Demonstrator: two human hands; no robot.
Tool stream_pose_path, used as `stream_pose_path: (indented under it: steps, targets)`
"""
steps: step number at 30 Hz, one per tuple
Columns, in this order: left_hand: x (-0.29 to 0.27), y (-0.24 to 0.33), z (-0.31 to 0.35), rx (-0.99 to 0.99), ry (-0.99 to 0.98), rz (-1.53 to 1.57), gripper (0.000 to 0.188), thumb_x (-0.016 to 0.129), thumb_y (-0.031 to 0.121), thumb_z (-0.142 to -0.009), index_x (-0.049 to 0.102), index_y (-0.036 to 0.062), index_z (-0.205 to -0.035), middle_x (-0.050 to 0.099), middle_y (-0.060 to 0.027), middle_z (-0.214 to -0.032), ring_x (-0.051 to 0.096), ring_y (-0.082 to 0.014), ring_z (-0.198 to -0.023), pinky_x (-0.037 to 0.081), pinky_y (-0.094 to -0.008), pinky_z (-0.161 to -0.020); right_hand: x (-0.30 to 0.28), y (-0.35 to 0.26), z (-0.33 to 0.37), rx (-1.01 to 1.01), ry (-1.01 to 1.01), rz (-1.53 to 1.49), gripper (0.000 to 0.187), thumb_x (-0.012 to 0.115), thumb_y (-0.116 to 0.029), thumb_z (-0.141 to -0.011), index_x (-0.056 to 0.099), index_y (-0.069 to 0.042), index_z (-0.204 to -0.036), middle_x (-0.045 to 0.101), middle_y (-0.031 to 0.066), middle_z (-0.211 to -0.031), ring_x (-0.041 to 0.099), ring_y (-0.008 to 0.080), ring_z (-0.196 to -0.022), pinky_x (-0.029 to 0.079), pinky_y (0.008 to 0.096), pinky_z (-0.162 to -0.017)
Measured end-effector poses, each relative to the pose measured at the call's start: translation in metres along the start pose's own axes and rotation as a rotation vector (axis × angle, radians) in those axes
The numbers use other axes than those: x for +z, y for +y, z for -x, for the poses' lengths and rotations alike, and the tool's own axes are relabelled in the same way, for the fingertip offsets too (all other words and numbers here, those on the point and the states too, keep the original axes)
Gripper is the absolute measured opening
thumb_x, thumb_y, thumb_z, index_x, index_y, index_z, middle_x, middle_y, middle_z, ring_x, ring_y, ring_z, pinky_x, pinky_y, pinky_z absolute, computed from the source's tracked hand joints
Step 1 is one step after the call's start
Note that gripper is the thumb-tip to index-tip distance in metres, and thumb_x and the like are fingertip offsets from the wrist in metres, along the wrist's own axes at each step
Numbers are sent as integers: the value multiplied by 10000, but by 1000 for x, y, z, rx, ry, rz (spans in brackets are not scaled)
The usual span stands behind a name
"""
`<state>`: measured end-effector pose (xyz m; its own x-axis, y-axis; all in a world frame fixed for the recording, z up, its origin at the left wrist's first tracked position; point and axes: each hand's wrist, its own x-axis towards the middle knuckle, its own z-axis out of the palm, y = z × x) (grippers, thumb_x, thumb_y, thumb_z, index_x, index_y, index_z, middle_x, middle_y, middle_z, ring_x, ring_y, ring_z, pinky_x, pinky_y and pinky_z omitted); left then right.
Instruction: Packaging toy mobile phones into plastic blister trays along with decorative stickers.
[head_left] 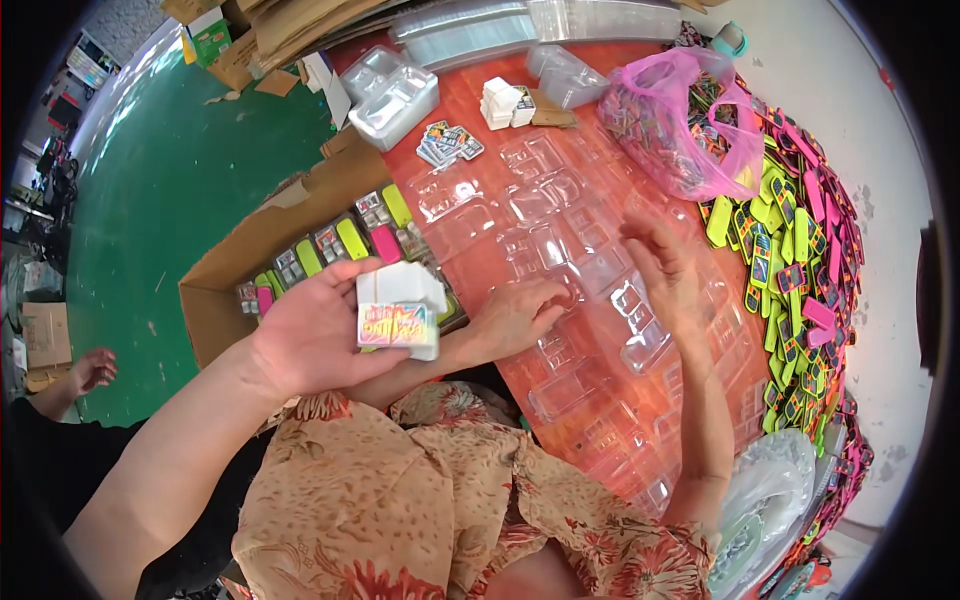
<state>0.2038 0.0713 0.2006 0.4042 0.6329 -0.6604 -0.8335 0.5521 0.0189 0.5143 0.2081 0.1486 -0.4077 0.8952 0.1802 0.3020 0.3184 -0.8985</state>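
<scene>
- Blister trays (560, 250) are lying overlapped on the desk (575, 125); left hand (515, 315) is pressing on them, grip not discernible;
- right hand (665, 270) is hovering released, fingers spread; lifting a single tray by its edge is likely advisable.

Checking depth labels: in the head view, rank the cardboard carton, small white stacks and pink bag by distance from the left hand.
1. Cardboard carton, just beyond the left hand.
2. Small white stacks, at the table's far end.
3. Pink bag, far right.
</scene>
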Motion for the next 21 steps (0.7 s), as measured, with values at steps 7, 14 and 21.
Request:
stream_pose_path:
  steps: [7,14,21]
  targets:
    - [-8,6,-20,-43,-86,140,237,398,165,-810,489,53,-998,516,-80,-1044,455,-219,-986,349,-345,-885,46,-14,0,111,-271,-278,403,559,-89,-765,433,-63,-1146,507,70,-1059,477,151,-976,381,274,-827]
    - [-48,3,-23,297,-354,-139,494,437,490,-733,443,182,-1119,493,-38,-1101,471,-173,-1001,347,-283,-865,88,-44,3,-205,-447,-32,900,716,-265,-573,200,-74,-1285,260,138,-1295,255,264,-1200,239,379,-970]
    - [-65,10,-26,551,-340,-663,472,581,356,-705,456,66,-1056,475,-46,-1099,427,-132,-1047,340,-263,-877,133,-57,4,-462,-514,215,1021,727,-337,-503,142,-38,-1284,234,191,-1288,221,357,-1195,183,470,-968]
